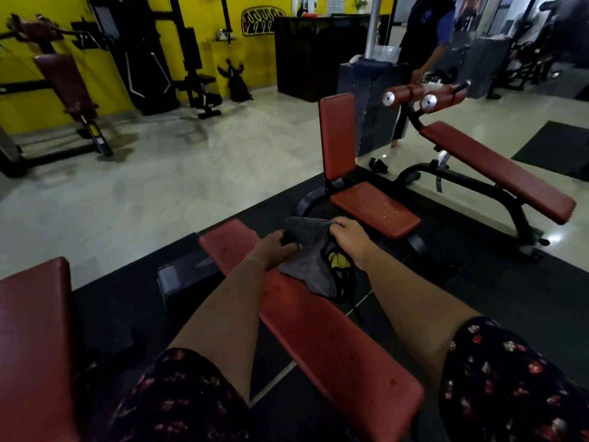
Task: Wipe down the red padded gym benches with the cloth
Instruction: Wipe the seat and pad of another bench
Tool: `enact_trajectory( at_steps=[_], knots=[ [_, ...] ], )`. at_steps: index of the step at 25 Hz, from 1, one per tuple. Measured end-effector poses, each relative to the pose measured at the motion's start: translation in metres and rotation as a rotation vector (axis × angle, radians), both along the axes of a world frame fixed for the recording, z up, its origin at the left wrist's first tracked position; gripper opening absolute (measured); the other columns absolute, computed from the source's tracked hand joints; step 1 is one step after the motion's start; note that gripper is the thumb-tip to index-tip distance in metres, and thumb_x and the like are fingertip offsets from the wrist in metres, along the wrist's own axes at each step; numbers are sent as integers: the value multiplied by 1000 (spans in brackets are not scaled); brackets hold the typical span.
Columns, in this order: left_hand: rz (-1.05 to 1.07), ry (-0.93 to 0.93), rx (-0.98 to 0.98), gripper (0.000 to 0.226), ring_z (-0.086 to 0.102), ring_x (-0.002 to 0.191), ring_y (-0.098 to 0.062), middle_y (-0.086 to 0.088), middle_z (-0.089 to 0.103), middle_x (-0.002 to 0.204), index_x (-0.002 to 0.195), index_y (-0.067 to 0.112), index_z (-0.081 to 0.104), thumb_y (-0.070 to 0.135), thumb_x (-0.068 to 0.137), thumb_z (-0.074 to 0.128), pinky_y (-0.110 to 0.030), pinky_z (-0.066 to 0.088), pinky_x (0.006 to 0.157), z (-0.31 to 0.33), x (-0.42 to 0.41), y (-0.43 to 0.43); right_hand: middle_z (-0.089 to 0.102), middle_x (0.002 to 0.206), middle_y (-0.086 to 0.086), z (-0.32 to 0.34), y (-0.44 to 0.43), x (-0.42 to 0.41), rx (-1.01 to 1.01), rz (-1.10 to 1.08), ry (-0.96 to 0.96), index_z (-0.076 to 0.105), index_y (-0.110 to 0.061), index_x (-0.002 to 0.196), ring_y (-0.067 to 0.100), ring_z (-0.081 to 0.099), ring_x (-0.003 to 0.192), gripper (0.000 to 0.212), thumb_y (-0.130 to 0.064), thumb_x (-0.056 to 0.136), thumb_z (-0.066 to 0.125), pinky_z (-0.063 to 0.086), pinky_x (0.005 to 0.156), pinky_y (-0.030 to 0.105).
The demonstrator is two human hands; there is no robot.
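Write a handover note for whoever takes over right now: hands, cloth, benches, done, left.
Left hand: grips the grey cloth at its left edge.
Right hand: grips the cloth's top right edge. The cloth is bunched between both hands, over the far half of the flat red bench.
Other benches: upright seat bench just beyond, decline bench to the right, a red pad at near left.
Done: cannot tell; no wiping stroke under way.
Left: likely all pads; the upright seat bench shows wet specks on its seat.
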State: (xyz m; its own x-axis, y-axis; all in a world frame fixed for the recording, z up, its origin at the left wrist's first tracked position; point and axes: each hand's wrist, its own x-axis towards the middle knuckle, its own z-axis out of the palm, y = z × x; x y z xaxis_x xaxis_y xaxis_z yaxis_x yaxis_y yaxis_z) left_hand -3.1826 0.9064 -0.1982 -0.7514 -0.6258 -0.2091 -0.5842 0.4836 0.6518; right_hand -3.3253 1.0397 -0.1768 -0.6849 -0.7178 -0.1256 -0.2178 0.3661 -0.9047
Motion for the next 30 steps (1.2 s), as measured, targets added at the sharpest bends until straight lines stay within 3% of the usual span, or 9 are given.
enact_trajectory(
  at_steps=[4,9,13,15,16,20,23,26,30],
  knots=[
    [33,139,200,48,61,114,-26,-15,64,126,128,3,61,31,91,69,-40,50,98,7,-12,-9,58,77,14,5,2,-8,-69,-52,-194,60,-13,68,26,55,77,19,-5,82,50,42,69,35],
    [47,231,261,35,63,99,-22,-17,67,117,119,0,65,24,93,65,-25,52,73,20,-32,-12,56,80,10,8,2,-22,-80,-55,-245,58,-12,73,23,52,79,20,2,82,48,40,72,32],
    [119,264,250,32,64,98,-27,-16,67,108,110,-1,64,25,92,67,-39,52,85,24,-50,-23,57,109,6,2,-9,-37,124,-86,380,61,-11,111,22,52,103,25,-8,87,57,43,94,34],
    [229,302,317,33,66,91,-31,-21,69,104,106,-2,64,26,90,69,-42,54,79,21,-59,-30,60,104,7,-2,-16,-32,24,-104,502,62,-13,102,25,56,99,15,-14,87,63,46,91,39],
    [298,353,396,32,67,88,-31,-24,68,104,106,-3,63,23,89,69,-43,56,77,22,-62,-34,62,97,6,-3,-20,-26,-8,-96,445,61,-13,95,24,58,93,11,-20,88,65,48,87,39],
    [501,536,684,42,62,88,-28,-21,59,112,127,1,46,8,91,66,-41,58,73,35,-66,-33,60,86,0,-9,-28,2,10,41,10,59,-8,99,16,57,82,39,-41,84,74,45,72,27],
    [504,578,783,56,64,98,-31,-19,57,117,140,5,35,7,92,62,-38,58,68,41,-71,-33,58,89,-2,-9,-37,11,60,49,105,54,-9,103,14,55,82,40,-33,82,77,44,69,26],
    [491,615,819,55,62,111,-35,-21,56,127,141,5,38,11,93,64,-40,58,77,42,-79,-32,59,91,6,-4,-50,6,134,-51,261,51,-11,95,24,58,89,19,-13,85,68,45,76,35],
    [268,544,722,37,64,106,-21,-15,63,123,126,9,55,33,99,58,-34,53,89,39,-86,-34,62,84,11,7,-57,-14,-77,-204,-31,63,-5,93,23,59,80,8,-3,86,65,47,71,33]
  ],
)
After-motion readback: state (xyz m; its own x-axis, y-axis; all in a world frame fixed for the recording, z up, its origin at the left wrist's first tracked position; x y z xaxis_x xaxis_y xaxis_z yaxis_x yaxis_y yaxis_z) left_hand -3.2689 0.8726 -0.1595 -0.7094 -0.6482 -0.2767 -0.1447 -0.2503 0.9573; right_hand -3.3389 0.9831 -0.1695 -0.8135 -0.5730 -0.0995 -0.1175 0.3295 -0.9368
